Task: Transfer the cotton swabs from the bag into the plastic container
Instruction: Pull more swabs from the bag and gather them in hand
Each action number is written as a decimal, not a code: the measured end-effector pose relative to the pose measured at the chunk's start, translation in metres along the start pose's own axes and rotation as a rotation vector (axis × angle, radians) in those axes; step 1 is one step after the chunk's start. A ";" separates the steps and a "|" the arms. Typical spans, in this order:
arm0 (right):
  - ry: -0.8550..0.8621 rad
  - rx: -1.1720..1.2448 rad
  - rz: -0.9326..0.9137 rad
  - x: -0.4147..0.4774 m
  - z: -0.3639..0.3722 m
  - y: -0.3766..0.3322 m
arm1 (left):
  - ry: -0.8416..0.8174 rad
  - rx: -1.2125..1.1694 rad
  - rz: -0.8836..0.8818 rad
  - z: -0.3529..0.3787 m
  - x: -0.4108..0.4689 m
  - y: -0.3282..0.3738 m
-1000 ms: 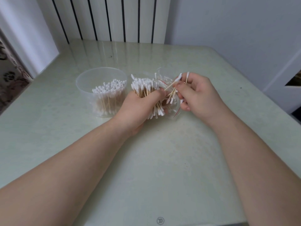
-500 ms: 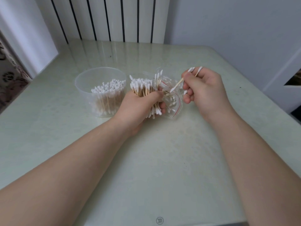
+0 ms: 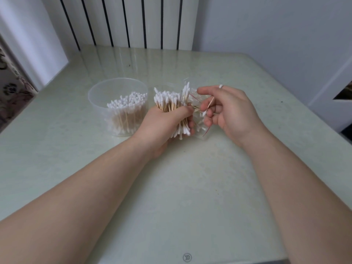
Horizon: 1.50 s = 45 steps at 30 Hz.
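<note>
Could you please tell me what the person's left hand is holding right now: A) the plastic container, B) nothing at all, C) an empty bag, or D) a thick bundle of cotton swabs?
D: the left hand grips a thick bundle of cotton swabs beside the plastic container, while the right hand pinches a loose swab.

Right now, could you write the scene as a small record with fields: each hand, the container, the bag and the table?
Left hand: grips a thick swab bundle, held upright beside the container.
Right hand: pinches loose swabs, just right of the bundle.
Container: clear, upright, partly filled with standing swabs.
Bag: clear with a red line, crumpled between the hands; which hand holds it is unclear.
Table: pale green, glossy; the container stands on it.
</note>
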State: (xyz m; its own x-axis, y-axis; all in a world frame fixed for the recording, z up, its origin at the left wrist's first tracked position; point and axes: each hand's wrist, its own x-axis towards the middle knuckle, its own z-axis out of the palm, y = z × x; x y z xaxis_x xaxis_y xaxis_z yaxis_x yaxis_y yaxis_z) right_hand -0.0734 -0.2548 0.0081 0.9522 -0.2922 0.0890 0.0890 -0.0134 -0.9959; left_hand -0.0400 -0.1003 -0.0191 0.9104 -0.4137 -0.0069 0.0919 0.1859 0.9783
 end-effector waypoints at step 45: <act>-0.247 -0.984 -0.540 -0.019 0.007 0.003 | -0.298 -0.253 -0.355 -0.006 -0.008 0.017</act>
State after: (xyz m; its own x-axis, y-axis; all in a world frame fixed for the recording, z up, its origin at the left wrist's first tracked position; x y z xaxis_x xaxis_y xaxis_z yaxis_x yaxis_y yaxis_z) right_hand -0.0888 -0.2424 0.0036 0.9001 0.1730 0.3999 0.3400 -0.8528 -0.3964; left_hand -0.0432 -0.0882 -0.0039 0.6545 -0.7190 -0.2339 0.5022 0.1823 0.8453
